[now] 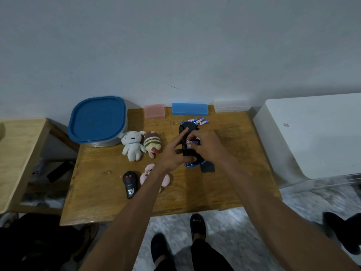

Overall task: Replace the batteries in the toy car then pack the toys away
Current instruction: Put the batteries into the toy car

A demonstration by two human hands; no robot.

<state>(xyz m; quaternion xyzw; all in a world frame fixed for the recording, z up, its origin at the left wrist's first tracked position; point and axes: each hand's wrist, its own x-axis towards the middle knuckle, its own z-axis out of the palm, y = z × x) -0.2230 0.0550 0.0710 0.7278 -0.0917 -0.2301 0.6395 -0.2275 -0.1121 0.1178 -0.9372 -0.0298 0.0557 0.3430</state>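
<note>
A black and blue toy car (188,132) lies upside down on the wooden table (224,184). My left hand (175,153) grips the car's near left side, with the index finger stretched along its underside. My right hand (207,145) pinches a battery (192,142) over the car's underside. Three loose batteries (199,120) lie just beyond the car. A black battery cover (208,167) rests on the table at the car's near right. The black remote control (130,183) lies at the near left.
A grey tub with a blue lid (97,120) stands at the back left. Pink (154,111), blue (189,108) and clear (232,106) boxes line the wall. White (131,145), striped (152,143) and pink (166,179) plush toys lie left of the car. A white appliance (312,137) stands on the right.
</note>
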